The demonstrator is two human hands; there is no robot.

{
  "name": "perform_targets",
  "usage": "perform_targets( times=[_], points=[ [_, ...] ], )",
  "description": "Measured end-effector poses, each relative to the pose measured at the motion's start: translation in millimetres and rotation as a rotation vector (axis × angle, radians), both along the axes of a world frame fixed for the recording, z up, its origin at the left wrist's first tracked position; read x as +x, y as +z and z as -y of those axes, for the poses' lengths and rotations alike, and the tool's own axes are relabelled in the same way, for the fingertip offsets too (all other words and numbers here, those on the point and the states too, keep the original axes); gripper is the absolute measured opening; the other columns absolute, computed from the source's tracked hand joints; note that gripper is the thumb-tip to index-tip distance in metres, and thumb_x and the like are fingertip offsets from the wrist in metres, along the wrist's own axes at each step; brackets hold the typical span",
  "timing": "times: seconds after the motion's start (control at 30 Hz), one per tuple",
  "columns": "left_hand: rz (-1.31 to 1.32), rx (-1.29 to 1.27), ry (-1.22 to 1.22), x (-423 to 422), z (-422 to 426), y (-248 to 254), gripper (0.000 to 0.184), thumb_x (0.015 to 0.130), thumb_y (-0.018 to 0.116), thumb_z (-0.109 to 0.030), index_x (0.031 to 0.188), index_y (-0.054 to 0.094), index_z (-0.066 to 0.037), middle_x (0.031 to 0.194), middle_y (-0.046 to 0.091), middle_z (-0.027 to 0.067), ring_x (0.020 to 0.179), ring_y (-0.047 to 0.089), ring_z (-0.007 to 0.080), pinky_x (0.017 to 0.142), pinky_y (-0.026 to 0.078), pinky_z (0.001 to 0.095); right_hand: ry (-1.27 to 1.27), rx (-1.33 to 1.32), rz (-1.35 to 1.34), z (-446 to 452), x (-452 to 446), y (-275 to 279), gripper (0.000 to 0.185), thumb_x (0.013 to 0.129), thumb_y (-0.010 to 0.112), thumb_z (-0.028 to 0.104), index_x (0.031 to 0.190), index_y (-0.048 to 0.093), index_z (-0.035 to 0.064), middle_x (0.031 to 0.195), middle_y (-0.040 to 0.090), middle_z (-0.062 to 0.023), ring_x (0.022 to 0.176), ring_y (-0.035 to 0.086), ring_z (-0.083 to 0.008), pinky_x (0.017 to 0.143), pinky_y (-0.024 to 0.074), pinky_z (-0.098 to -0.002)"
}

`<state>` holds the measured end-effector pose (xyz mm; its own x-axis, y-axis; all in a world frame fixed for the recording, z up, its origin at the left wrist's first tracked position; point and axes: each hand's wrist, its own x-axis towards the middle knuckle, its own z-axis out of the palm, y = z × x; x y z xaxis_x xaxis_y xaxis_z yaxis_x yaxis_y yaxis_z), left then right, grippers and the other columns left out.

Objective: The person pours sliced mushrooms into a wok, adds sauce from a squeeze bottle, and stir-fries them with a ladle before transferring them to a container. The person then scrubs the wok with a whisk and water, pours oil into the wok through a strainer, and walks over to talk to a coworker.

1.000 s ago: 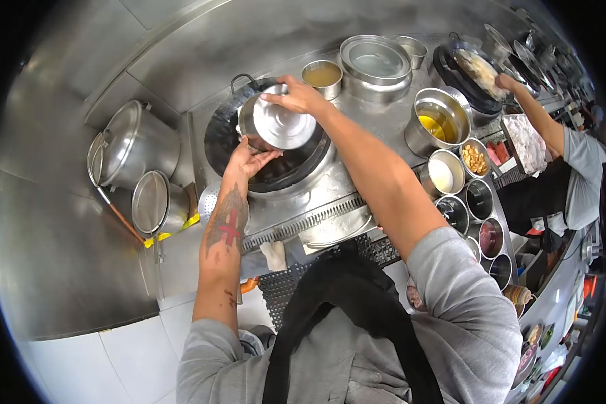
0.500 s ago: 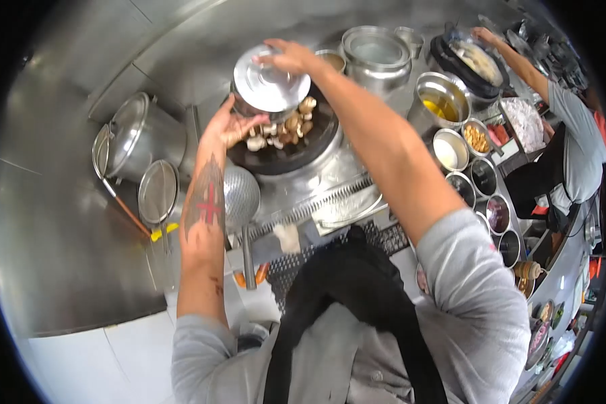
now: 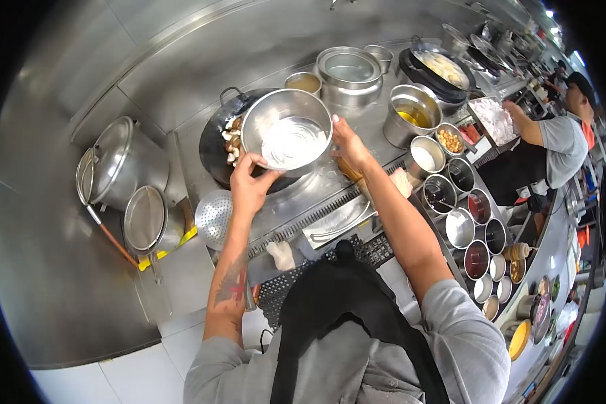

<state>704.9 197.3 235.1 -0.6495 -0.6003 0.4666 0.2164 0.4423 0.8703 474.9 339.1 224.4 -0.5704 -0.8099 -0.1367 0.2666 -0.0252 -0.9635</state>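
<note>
A stainless steel bowl (image 3: pixel 288 138) is held over the right part of the wok (image 3: pixel 212 138), its inside facing me and bare apart from shine. My left hand (image 3: pixel 250 182) grips the bowl's near-left rim, thumb toward the front. At the right rim, my right hand (image 3: pixel 348 143) has its fingers on the outer side, partly hidden by the bowl. Pieces of mushroom (image 3: pixel 232 143) lie in the dark wok, showing left of the bowl; the bowl covers the rest. A perforated ladle (image 3: pixel 214 219) rests just left of my left forearm.
Left stand a lidded pot (image 3: pixel 129 161) and a mesh strainer (image 3: pixel 145 217). Behind the bowl sit a wide metal pot (image 3: pixel 349 77) and a brown-filled pot (image 3: pixel 303 82). Right are an oil pot (image 3: pixel 411 116) and several seasoning tins (image 3: pixel 459 227). A co-worker (image 3: pixel 565 138) stands farther right.
The bowl has turned from bottom-up over the mushrooms to showing its inside, and sits farther right and lower. My right hand moved from its top to its right side. The view has shifted.
</note>
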Motion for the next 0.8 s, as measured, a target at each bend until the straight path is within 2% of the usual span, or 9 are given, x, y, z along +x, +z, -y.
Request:
perform_targets(
  times=[0.07, 0.17, 0.27, 0.33, 0.4, 0.43, 0.53, 0.63, 0.8],
  points=[
    [0.027, -0.057, 0.087, 10, -20, 15, 0.033, 0.065, 0.084, 0.002, 0.083, 0.056, 0.001, 0.140, 0.049, 0.0187, 0.103, 0.065, 0.0213, 0.079, 0.062, 0.0344, 0.026, -0.017, -0.019, -15, 4, 10, 0.067, 0.098, 0.041, 0.061, 0.145, 0.039, 0.0131, 0.151, 0.038, -0.0109, 0.139, 0.034, -0.0301, 0.109, 0.0308, -0.0488],
    [0.001, -0.130, 0.110, 13, -31, 13, 0.032, 0.063, 0.084, 0.002, 0.084, 0.060, 0.000, 0.144, 0.046, 0.0205, 0.102, 0.065, 0.0215, 0.079, 0.061, 0.0335, 0.000, -0.016, -0.008, -42, 1, 17, 0.062, 0.099, 0.049, 0.050, 0.147, 0.038, 0.0124, 0.148, 0.043, -0.0116, 0.136, 0.040, -0.0330, 0.106, 0.0374, -0.0495],
    [0.110, -0.033, 0.007, 7, -49, 19, 0.030, 0.063, 0.080, 0.005, 0.087, 0.063, 0.000, 0.141, 0.049, 0.0197, 0.100, 0.065, 0.0204, 0.079, 0.059, 0.0320, -0.041, -0.038, -0.511, -117, 37, 71, 0.071, 0.082, 0.067, 0.013, 0.147, 0.038, 0.0138, 0.136, 0.055, -0.0137, 0.119, 0.057, -0.0298, 0.101, 0.0466, -0.0385],
    [0.133, 0.012, -0.162, -4, -67, 13, 0.033, 0.065, 0.077, 0.012, 0.091, 0.059, 0.000, 0.107, 0.052, 0.0060, 0.096, 0.060, 0.0195, 0.083, 0.057, 0.0330, -0.037, 0.182, -0.989, -173, 48, 73, 0.070, 0.076, 0.072, 0.016, 0.141, 0.046, 0.0188, 0.150, 0.037, -0.0246, 0.128, 0.051, -0.0355, 0.103, 0.0462, -0.0446],
    [0.139, -0.020, -0.364, -26, -96, 12, 0.032, 0.067, 0.074, 0.014, 0.090, 0.057, -0.001, 0.117, 0.051, 0.0094, 0.105, 0.060, 0.0212, 0.085, 0.057, 0.0337, -0.102, 0.359, -1.270, -228, 56, 60, 0.066, 0.072, 0.079, 0.018, 0.132, 0.054, 0.0223, 0.152, 0.028, -0.0328, 0.128, 0.048, -0.0453, 0.097, 0.0505, -0.0451],
    [0.122, 0.108, -0.430, -41, -112, 2, 0.032, 0.065, 0.081, 0.009, 0.084, 0.057, 0.000, 0.146, 0.042, 0.0183, 0.109, 0.062, 0.0264, 0.078, 0.059, 0.0333, -0.207, 0.316, -1.259, -250, 58, 49, 0.048, 0.070, 0.081, 0.019, 0.113, 0.062, 0.0155, 0.142, 0.044, -0.0265, 0.118, 0.056, -0.0432, 0.090, 0.0519, -0.0447],
    [0.158, 0.039, -0.615, -79, -182, 2, 0.047, 0.066, 0.081, 0.008, 0.105, 0.055, -0.002, 0.158, 0.026, 0.0173, 0.125, 0.052, 0.0286, 0.089, 0.056, 0.0392, -0.407, 0.346, -1.071, -332, 71, 62, 0.032, 0.068, 0.082, 0.024, 0.093, 0.069, 0.0076, 0.113, 0.062, -0.0133, 0.104, 0.063, -0.0362, 0.085, 0.0510, -0.0426],
    [0.045, 0.044, -0.872, -110, -274, 29, 0.081, 0.073, 0.078, 0.006, 0.142, 0.038, -0.004, 0.160, 0.023, 0.0133, 0.134, 0.046, 0.0311, 0.101, 0.049, 0.0411, -0.847, 0.398, -1.093, -438, 91, 43, 0.032, 0.067, 0.084, 0.025, 0.089, 0.069, 0.0067, 0.100, 0.064, -0.0128, 0.093, 0.066, -0.0320, 0.079, 0.0516, -0.0408],
    [0.150, -0.023, -1.025, -197, -381, 2, 0.051, 0.085, 0.070, 0.001, 0.132, 0.050, 0.001, 0.144, 0.047, 0.0133, 0.119, 0.057, 0.0244, 0.095, 0.048, 0.0344, -1.687, 0.818, -0.623, -643, 199, 19, 0.034, 0.067, 0.081, 0.020, 0.094, 0.070, 0.0011, 0.094, 0.068, -0.0149, 0.087, 0.066, -0.0263, 0.079, 0.0522, -0.0349]
  ],
)
